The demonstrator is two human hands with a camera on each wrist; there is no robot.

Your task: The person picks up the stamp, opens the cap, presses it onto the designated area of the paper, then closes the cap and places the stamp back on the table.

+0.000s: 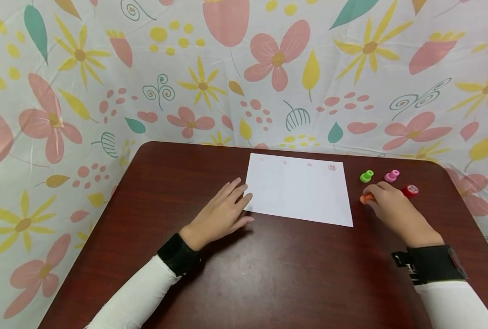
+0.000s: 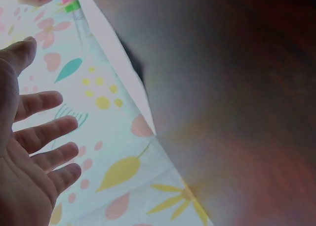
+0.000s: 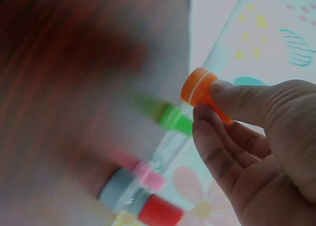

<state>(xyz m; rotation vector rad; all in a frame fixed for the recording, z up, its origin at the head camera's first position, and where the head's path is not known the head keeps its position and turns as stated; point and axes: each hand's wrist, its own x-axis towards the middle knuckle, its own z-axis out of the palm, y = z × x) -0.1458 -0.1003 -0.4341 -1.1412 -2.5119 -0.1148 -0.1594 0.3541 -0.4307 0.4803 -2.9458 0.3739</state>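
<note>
My right hand [image 1: 396,210] pinches a small orange stamp [image 3: 200,87] between thumb and fingers, right of the white sheet of paper [image 1: 297,192]. A thin white line rings the stamp near its wide end. Straight fingers of my left hand [image 1: 221,212] are spread at the paper's left edge; whether they press on it, I cannot tell. Along the sheet's top edge runs a row of small red stamped marks [image 1: 309,165], the rightmost a round print [image 1: 332,167]. Beyond my right hand stand a green stamp [image 1: 366,176] and a pink stamp [image 1: 391,176]. A red stamp [image 1: 410,190] lies beside that hand.
The dark brown wooden table [image 1: 268,274] has rounded far corners. A flower-patterned cloth [image 1: 244,91] hangs behind it and at both sides. Black bands [image 1: 437,263] circle both wrists over white sleeves.
</note>
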